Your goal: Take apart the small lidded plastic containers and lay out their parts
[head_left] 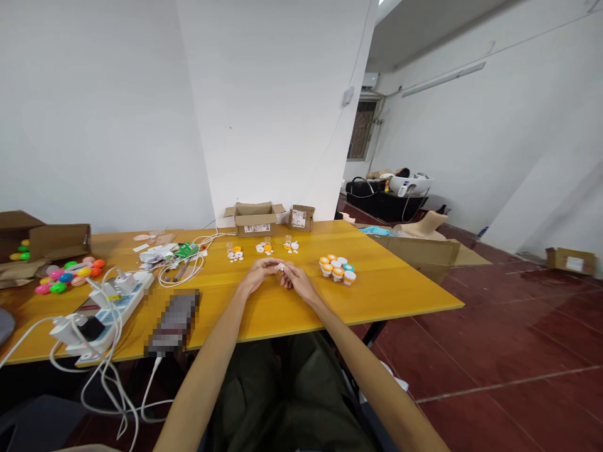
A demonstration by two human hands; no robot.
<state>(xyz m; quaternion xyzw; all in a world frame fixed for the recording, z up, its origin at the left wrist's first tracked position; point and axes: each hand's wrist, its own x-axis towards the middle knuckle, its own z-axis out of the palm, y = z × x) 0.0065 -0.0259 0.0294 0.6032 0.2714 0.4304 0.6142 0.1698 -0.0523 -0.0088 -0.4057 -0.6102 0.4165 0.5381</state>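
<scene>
Above the front part of the yellow table [377, 270], both my hands meet over a small white round piece [281, 267]. The fingertips of my left hand [258, 275] pinch it from the left. My right hand [299, 281] pinches it from the other side, its lower fingers curled. Behind the hands lie three small groups of loose white discs [235, 256] and orange lids [268, 248], each with a clear cup [288, 239]. Right of my right hand stands a cluster of small clear jars with orange, white and teal lids [337, 272].
Two cardboard boxes [257, 221] [302, 218] stand against the wall. At left are a power strip [120, 311] with tangled white cables, a pixelated phone-like slab [174, 321], colourful plastic eggs [69, 277] and an open carton [59, 240]. The table's right edge drops to red floor.
</scene>
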